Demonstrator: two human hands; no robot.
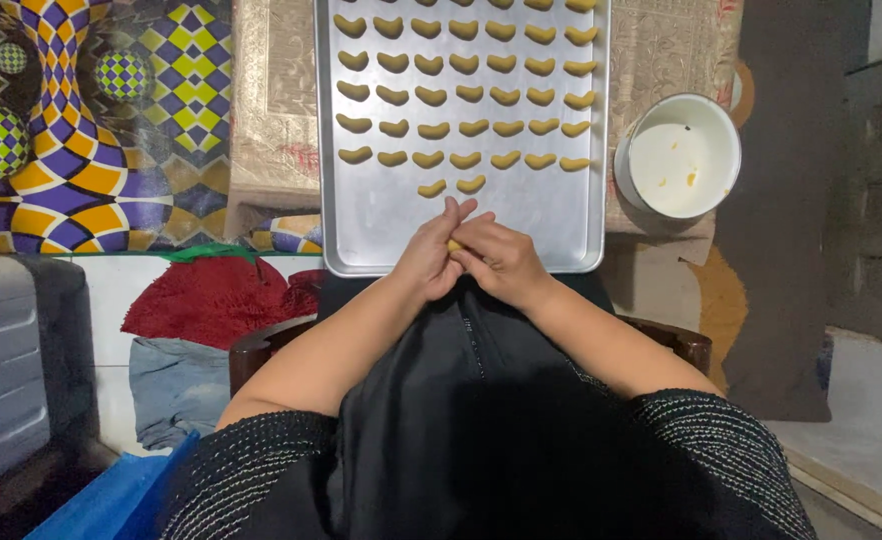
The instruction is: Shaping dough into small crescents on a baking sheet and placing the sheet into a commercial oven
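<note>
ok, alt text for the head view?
Left hand and right hand pinch a small yellow dough piece over a metal baking tray lined with rows of crescent dough pieces; a white bowl sits right.

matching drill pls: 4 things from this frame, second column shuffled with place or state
Things:
1. baking tray
2. white bowl
3. dough piece
4. red mat

Place or state:
A. pinched between the left hand and right hand
B. right of the tray, nearly empty with a few yellow crumbs
C. on the floor at lower left, beside blue cloth
D. in front of the person, lined with rows of curved yellow pieces

Pairs: 1-D, 2-B, 3-A, 4-C
</note>
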